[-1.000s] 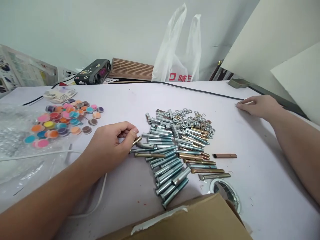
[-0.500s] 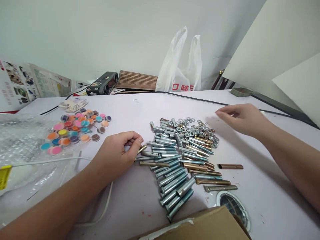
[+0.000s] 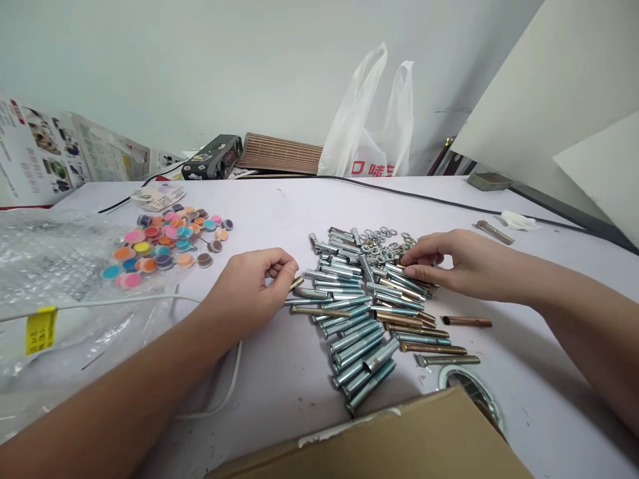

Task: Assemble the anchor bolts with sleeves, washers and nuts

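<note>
A pile of silver and brass-coloured bolts and sleeves point(image 3: 354, 332) lies mid-table, with silver washers and nuts point(image 3: 382, 245) at its far end. My left hand point(image 3: 259, 283) is at the pile's left edge, thumb and fingers pinched on a brass-coloured bolt point(image 3: 296, 284), whose end sticks out. Over the right side of the washers reaches my right hand point(image 3: 449, 263), thumb and fingers apart around the pile's edge; nothing is visibly held between them. A copper-coloured sleeve point(image 3: 467, 321) lies apart on the right.
Colourful discs point(image 3: 170, 241) and bubble wrap point(image 3: 60, 266) are on the left. A cardboard box point(image 3: 414, 439) stands at the near edge beside a round clear lid point(image 3: 472, 392). Behind are a white plastic bag point(image 3: 367, 133), a black cable and two bolts point(image 3: 494, 231) at the right.
My right hand has moved left and nearer, down to the washers and bolts. My left hand keeps its pinch on the bolt. The view has shifted slightly.
</note>
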A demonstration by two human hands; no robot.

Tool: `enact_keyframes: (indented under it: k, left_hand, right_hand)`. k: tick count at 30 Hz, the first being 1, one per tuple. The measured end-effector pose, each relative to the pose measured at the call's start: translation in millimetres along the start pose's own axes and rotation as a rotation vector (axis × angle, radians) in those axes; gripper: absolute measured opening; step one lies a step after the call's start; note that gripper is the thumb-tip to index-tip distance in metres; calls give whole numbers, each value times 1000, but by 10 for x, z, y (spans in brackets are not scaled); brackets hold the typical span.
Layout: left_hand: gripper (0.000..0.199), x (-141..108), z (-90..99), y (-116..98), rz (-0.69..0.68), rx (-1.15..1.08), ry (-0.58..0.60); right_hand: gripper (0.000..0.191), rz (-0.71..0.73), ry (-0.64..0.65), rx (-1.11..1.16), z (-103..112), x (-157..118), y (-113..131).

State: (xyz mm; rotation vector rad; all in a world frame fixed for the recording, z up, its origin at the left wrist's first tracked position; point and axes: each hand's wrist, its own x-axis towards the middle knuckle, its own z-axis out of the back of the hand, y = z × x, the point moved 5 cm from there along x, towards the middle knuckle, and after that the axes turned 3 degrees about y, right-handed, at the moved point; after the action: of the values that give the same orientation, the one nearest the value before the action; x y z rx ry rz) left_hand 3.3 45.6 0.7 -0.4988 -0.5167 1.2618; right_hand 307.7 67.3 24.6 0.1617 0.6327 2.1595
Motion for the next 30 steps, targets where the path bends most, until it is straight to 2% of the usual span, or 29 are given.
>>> enact_keyframes:
  k: [5,11,16,21,23,26,28,30]
  left_hand:
    - [26,-6,5,-22,-15,9,33]
    - [14,-51,-50,-106,-64,91,116]
    - [8,-74,-90,-143,-78,146,113]
    - [18,-64,-37,-66,30,10,36]
    - [22,-63,-20,-34,45,-56,-8]
    - [24,-65,-34,-14,33,-73,-4]
    - [24,-65,-52,-16,24,-49,21]
    - [24,-61,-59,-28,12,-30,29]
  right_hand:
    - [37,-28,-41,-40,-36,-21,-27]
    - [33,125,-170,-154,-59,-27,167]
    - [31,204,-254,-232,-62,-57,249]
    - [23,116,-345,-207,-24,-77,196]
    - [23,102,-332,-207,-40,-65,163]
    - [25,101,-299,-216,-57,-50,137]
    - [23,110,-328,-204,-40,-58,194]
    - [19,158,-356,-167,-40,-65,360]
